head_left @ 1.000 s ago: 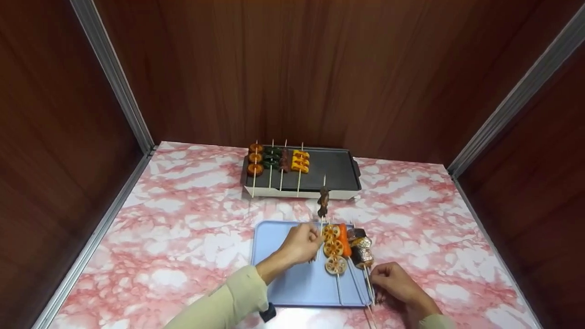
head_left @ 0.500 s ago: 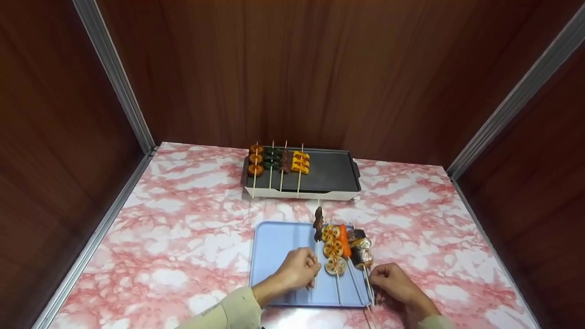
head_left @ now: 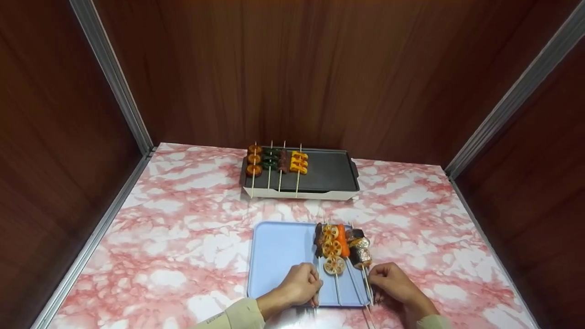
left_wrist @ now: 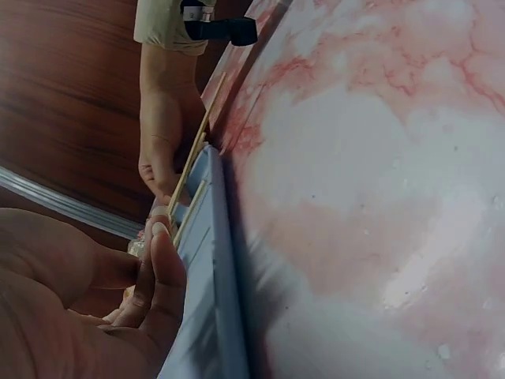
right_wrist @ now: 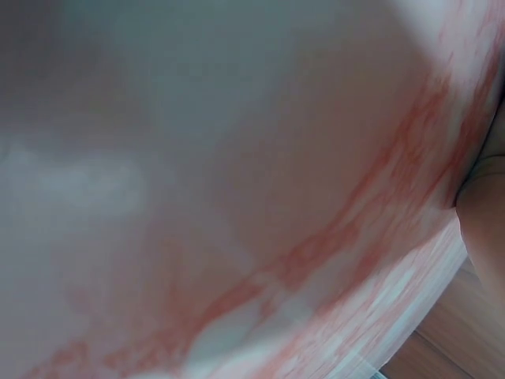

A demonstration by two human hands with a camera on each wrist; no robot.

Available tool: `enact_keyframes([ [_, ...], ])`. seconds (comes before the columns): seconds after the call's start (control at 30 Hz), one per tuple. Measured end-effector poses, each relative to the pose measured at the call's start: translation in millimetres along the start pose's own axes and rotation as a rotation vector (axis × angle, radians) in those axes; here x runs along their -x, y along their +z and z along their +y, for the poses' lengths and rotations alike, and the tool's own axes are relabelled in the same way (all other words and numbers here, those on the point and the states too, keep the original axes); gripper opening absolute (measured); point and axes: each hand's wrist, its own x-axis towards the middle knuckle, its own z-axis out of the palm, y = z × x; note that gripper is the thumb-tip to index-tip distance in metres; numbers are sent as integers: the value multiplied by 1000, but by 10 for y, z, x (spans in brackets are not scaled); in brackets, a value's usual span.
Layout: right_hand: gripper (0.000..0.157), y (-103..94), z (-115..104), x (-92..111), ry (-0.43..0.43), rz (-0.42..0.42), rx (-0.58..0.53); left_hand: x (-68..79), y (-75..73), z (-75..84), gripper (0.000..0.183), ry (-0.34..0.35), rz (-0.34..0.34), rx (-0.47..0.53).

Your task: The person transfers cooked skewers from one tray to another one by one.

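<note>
My left hand [head_left: 299, 285] pinches the stick end of a skewer of dark brown pieces [head_left: 318, 240], which lies along the blue tray [head_left: 274, 269]. Touching it on the right is a skewer of lotus root slices [head_left: 332, 248]. Beyond that lie an orange skewer [head_left: 343, 240] and a skewer with dark, silvery chunks [head_left: 361, 256]. My right hand [head_left: 400, 285] rests at the tray's right rim beside the stick ends, fingers bent; whether it grips rim or stick is hidden. In the left wrist view, the left fingertips [left_wrist: 162, 229] meet near the tray edge.
Behind the tray stands a black grill plate [head_left: 329, 169] on a pale base. Its left half bears several skewers, among them round orange slices [head_left: 254, 158] and yellow pieces [head_left: 299, 162]. Dark wood panels [head_left: 292, 68] enclose the pink marbled table [head_left: 183, 219].
My left hand has moved back toward me, bringing the dark brown skewer from in front of the grill down onto the tray beside the lotus root skewer. The right hand has stayed put.
</note>
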Motion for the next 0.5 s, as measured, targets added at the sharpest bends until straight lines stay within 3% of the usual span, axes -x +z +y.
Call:
enact_keyframes([
  [0.5,21,-4,3,7,24,-29,-65,-63,45,-85,21,-35,-30,-73],
])
